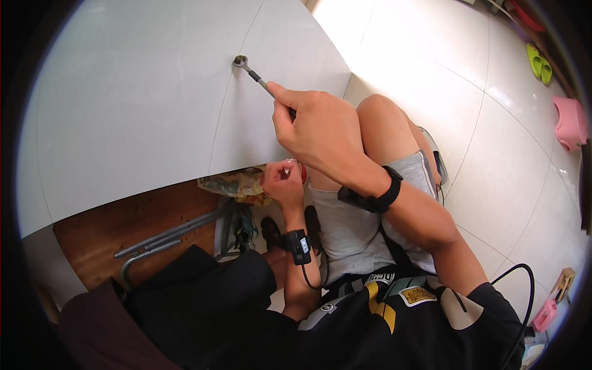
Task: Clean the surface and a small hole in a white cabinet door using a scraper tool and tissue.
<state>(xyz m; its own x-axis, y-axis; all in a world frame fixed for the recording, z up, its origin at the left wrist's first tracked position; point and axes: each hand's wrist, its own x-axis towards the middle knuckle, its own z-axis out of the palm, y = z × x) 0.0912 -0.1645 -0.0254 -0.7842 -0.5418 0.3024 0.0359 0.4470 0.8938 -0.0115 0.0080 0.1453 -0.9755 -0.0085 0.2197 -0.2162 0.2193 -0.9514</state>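
Observation:
My right hand (319, 125) grips the handle of a slim, grey tool (259, 79), perhaps a small brush, index finger laid along it. Its dark, bristly-looking head (240, 60) meets a pale panel (138, 106) at a thin seam (225, 97). Below the panel's edge, my left hand (283, 180) has its fingers curled, with something whitish showing in the gap between them. Behind that hand is a red-rimmed item (303, 174), mostly hidden. A printed plastic bag (236, 185) lies just left of the left hand. Whether the left hand grips either is unclear.
Someone in dark clothing (199, 296) sits close on my left. Metal tubes (175, 231) run before a brown wooden board (138, 226) under the panel. On the tiled floor (462, 115) to the right stand green shoes (539, 64) and a pink plastic stool (570, 122).

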